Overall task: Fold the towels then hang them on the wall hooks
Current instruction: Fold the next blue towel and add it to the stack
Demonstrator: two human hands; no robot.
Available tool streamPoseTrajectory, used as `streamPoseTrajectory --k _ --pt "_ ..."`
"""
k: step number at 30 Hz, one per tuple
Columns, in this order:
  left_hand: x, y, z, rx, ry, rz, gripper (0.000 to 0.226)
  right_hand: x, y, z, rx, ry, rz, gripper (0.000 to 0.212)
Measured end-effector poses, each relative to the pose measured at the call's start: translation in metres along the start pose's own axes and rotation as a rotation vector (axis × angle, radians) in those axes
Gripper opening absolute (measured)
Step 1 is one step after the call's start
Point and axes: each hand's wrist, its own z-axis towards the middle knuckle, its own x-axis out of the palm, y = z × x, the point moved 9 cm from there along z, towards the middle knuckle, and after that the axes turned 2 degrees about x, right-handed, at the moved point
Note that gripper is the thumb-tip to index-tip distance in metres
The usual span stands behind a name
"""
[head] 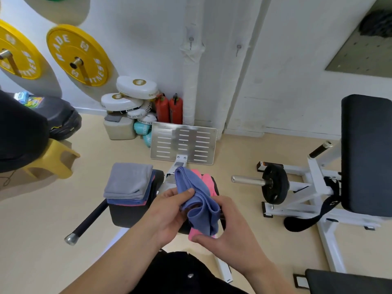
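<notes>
- I read both hands as closed on one blue towel (197, 187), held just above the bench (131, 213).
- Left hand (169, 211): thumb and curled fingers pinch the towel's left edge about mid-length.
- Right hand (224, 232): fingers wrap the bunched near end. The thumb lies low, beside a pink towel (206, 182) spread under the blue one. I cannot tell whether it also traps the pink cloth.
- The blue towel is loose and rumpled, not folded flat. Its long axis runs from 11 o'clock (far end, free) to 5 o'clock (near end, in the right hand).
- The far end lies on the pink towel and is the part to bring over. The left hand is the nearer one to it.
- A stack (129, 183) of folded towels, grey on top, sits on the bench at 10 o'clock from the hands, on the left-hand side.
- Two hooks (191, 40) are on the wall at 12 o'clock, well apart from the hands and both bare.
- Judgement: folding is partly done and hanging is not yet begun. The next fold should run along the 11-to-5 axis, and the pink towel must not lift with it.
</notes>
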Motion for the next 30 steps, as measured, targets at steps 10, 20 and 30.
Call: streamPoseTrajectory --k 10,20,30 --pt "0.004 -0.011 -0.002 0.078 -0.026 0.143 0.021 -0.035 -0.012 -0.004 0.061 -0.297 0.173 0.018" --pt "0.019 0.006 -0.006 0.052 -0.009 0.454 0.015 -0.018 -0.017 0.010 0.083 -0.231 -0.034 0.037" --pt "0.004 -0.005 -0.003 0.080 -0.032 0.289 0.018 0.017 0.012 0.017 -0.169 -0.076 -0.391 0.034"
